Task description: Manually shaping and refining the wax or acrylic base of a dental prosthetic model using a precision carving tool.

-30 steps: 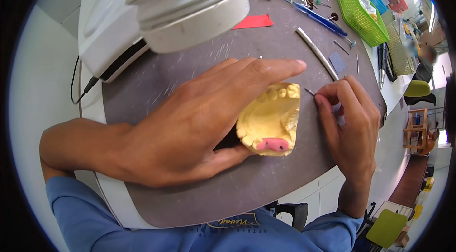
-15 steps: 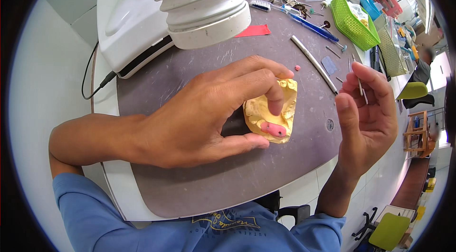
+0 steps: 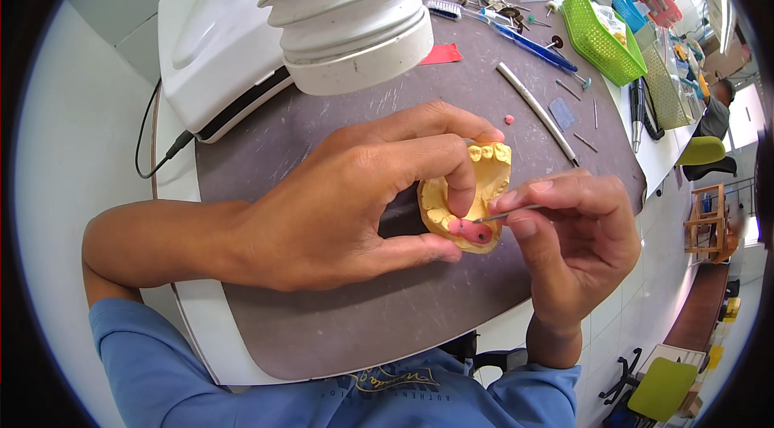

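Note:
A yellow dental cast (image 3: 488,178) with a row of teeth lies on the mat. My left hand (image 3: 379,186) grips it, thumb at its near edge and fingers at its far side and inner face. On its near part is a pink piece (image 3: 474,230) with a dark dot. Between the thumb and fingers of my right hand (image 3: 576,234) is a thin metal rod (image 3: 508,214), pinched and held nearly level. One end of it reaches the pink piece; whether it touches or hovers, I cannot tell.
A white ribbed hose (image 3: 355,41) hangs over the grey mat (image 3: 339,331) beside a white machine (image 3: 218,41). Beyond the cast are a white pen-like stick (image 3: 536,112), a toothbrush (image 3: 528,43), several small burs, a red strip (image 3: 442,54) and a green basket (image 3: 601,37). A handpiece (image 3: 638,114) rests at the right.
My right hand has come left and down from beside the mat to the cast, bringing the metal rod to the pink piece. My left hand still holds the cast, which has shifted slightly.

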Available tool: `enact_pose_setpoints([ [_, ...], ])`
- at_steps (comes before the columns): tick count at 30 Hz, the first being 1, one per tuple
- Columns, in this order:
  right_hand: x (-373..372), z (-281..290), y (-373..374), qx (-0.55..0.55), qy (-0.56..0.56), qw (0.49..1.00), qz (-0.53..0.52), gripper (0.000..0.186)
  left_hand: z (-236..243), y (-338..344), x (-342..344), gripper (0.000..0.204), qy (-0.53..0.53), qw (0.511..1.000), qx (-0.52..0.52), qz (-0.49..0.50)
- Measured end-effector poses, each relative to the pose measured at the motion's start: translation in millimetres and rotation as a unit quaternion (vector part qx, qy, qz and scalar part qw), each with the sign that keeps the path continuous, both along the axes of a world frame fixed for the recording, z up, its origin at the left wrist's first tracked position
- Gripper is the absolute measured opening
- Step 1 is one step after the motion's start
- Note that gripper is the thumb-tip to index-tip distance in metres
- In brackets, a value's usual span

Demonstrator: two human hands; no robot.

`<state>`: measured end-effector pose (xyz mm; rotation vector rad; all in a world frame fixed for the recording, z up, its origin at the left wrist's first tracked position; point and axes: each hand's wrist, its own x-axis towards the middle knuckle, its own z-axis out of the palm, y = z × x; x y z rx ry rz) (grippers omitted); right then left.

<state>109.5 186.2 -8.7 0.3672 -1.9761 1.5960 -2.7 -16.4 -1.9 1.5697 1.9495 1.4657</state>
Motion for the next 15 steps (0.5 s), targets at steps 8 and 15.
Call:
enact_pose_setpoints([
  [8,1.8,5.9,-0.5,0.130,-0.005,0.991,-0.008,0.022,-0.5,-0.4,-0.7,0.031,-0.008,1.000,0.002,-0.006],
  [15,1.0,8.1,-1.9,0.152,0.002,0.988,-0.012,0.021,0.8,-0.2,-0.6,0.031,-0.012,1.000,-0.003,-0.007],
])
